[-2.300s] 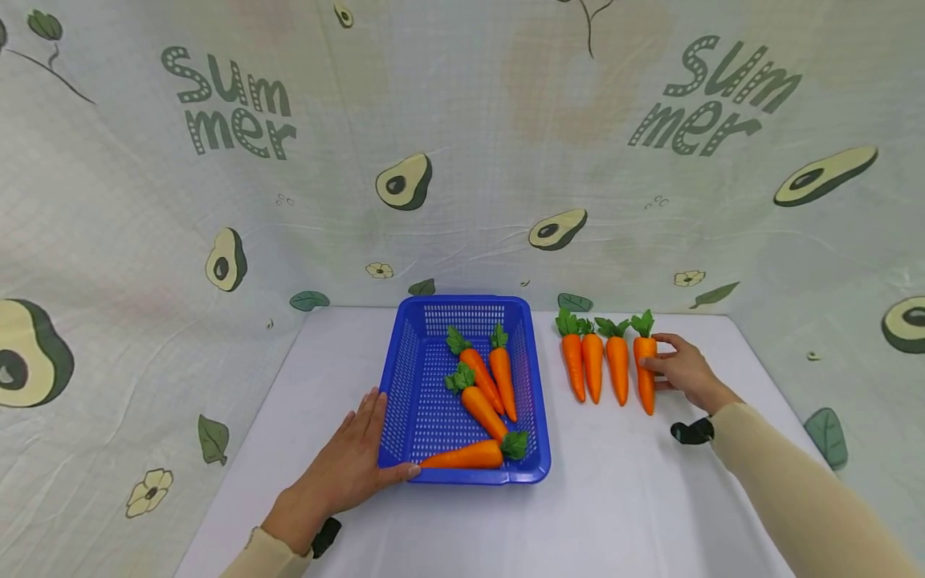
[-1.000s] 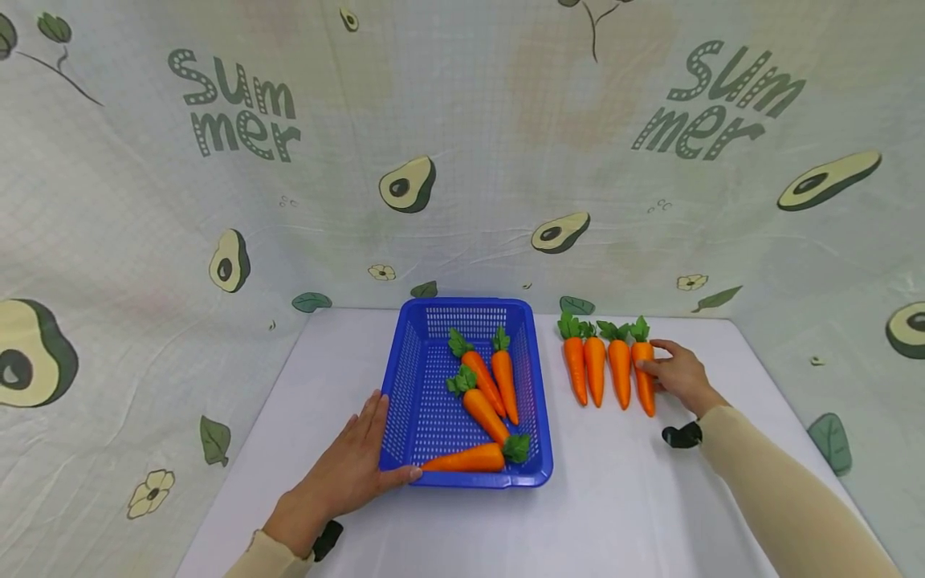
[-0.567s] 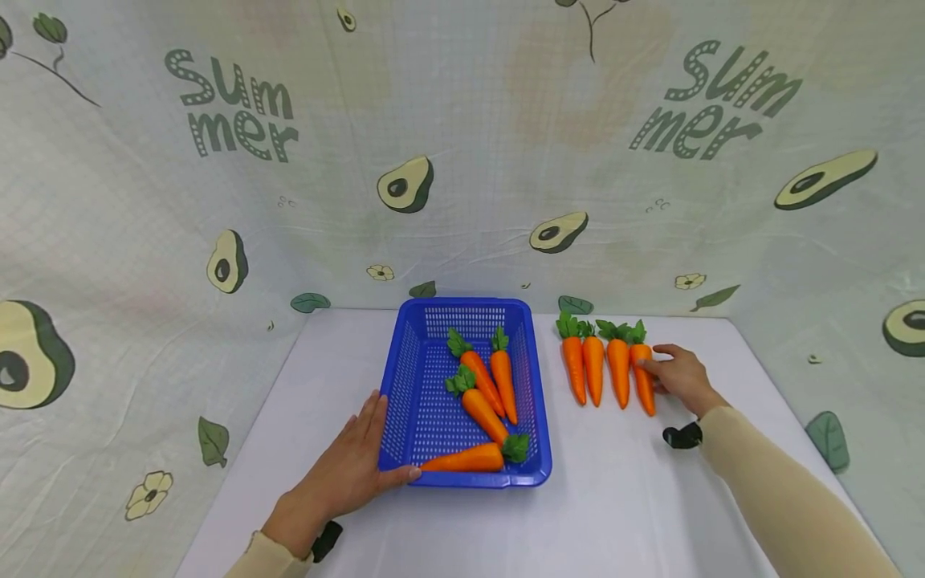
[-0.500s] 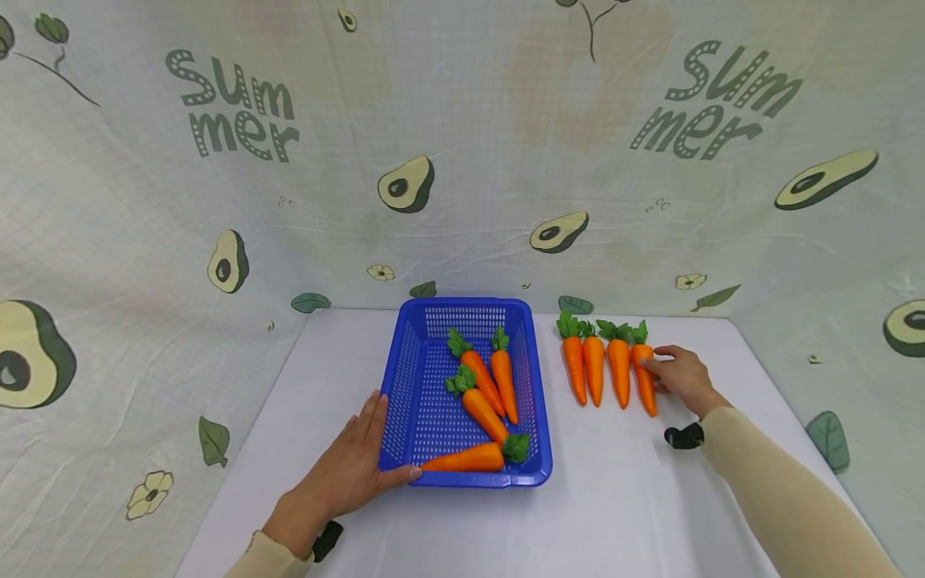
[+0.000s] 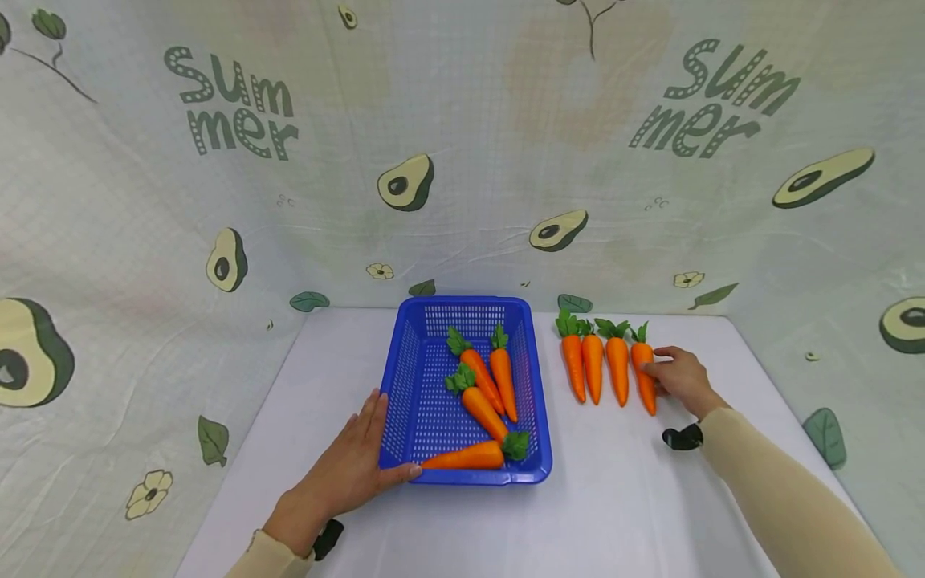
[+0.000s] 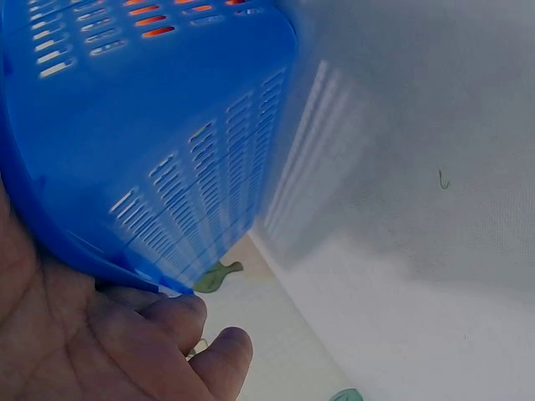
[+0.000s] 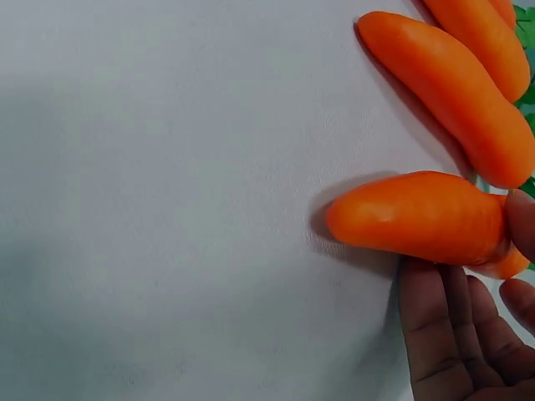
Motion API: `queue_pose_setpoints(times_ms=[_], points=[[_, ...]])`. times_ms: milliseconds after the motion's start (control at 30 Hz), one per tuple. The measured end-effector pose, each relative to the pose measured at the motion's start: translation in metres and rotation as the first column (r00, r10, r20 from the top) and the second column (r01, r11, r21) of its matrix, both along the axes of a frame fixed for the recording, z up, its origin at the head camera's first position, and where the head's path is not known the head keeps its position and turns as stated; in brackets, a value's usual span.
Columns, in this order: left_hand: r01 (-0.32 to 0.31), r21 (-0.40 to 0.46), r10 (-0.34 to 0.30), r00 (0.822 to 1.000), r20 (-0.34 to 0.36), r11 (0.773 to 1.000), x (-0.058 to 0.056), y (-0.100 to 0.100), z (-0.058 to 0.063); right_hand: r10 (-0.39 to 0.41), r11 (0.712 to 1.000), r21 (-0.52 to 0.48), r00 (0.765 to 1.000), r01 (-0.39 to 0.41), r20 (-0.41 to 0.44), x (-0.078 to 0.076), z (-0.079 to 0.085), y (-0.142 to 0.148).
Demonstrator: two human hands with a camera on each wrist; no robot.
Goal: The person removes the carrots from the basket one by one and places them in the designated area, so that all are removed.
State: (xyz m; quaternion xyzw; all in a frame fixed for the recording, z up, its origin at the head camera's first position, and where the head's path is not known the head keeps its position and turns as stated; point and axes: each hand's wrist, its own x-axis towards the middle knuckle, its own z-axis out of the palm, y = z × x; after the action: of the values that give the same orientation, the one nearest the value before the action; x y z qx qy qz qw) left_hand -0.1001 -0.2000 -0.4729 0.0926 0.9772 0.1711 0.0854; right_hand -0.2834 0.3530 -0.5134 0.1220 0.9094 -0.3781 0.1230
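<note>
My left hand (image 5: 347, 466) rests on the near left corner of a blue plastic basket (image 5: 538, 385), its fingers straight along the side and its thumb on the near rim. The left wrist view shows the palm against the basket's slotted wall (image 6: 150, 109). My right hand (image 5: 682, 377) pinches an orange carrot (image 5: 643, 373) with green leaves, thumb on top and fingers along its right side. That carrot lies rightmost in a row, just beside another carrot (image 5: 617, 369). In the right wrist view, its tip (image 7: 359, 217) points away from the hand.
Two more carrots (image 5: 573, 365) complete the row's left part, leaves toward the back. Several carrots (image 5: 480, 409) lie inside the basket, one crosswise at its near end. A white table (image 5: 614, 498) is under everything, with a printed cloth (image 5: 470, 120) rising behind and at both sides.
My right hand has shifted slightly left and the pinched carrot has moved closer to the row, its leafy end turning a little. My left hand and the basket stay in place.
</note>
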Motion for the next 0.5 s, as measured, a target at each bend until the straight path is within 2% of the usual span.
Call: queue_pose_setpoints(times_ms=[167,500], points=[[-0.008,0.001,0.008,1.000,0.013,1.000,-0.0008,0.0006,0.0004,0.008,1.000,0.003,0.999,-0.007,-0.035,-0.0019,-0.0018,-0.0077],[-0.009,-0.002,0.009,1.000,0.018,1.000,-0.0010,0.0007,0.0006,0.008,0.998,0.068,0.999,-0.004,-0.053,-0.0009,-0.0046,-0.0088]])
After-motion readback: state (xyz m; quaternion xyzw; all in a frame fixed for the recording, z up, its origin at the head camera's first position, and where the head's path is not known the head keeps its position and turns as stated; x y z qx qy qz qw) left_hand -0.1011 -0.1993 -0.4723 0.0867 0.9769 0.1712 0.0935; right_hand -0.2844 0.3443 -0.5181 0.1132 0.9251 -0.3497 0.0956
